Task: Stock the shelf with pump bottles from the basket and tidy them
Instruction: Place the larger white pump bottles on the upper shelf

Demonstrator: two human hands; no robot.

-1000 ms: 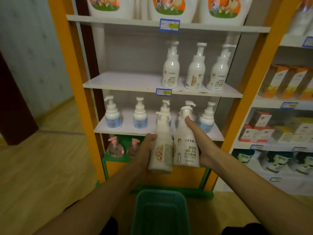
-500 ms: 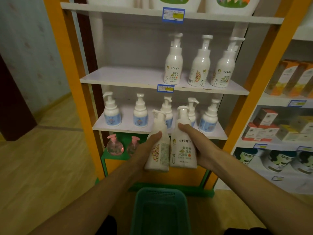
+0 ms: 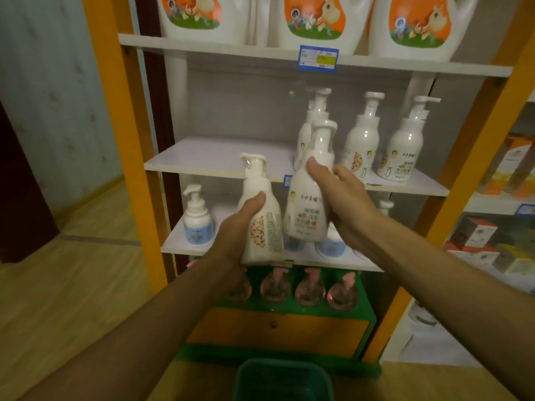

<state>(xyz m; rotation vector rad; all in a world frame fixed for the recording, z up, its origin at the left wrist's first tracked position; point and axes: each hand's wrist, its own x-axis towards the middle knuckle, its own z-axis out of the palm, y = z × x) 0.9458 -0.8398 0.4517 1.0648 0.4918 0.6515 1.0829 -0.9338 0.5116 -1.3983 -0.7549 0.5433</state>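
each grip is wrapped around a pump bottle: left hand (image 3: 246, 224) holds the flower-label bottle (image 3: 260, 218), right hand (image 3: 344, 198) the taller bottle (image 3: 307, 198). both have risen from the lower tier toward the middle shelf (image 3: 214, 157), whose left side is bare; placing comes next. basket (image 3: 283, 380) sits below.
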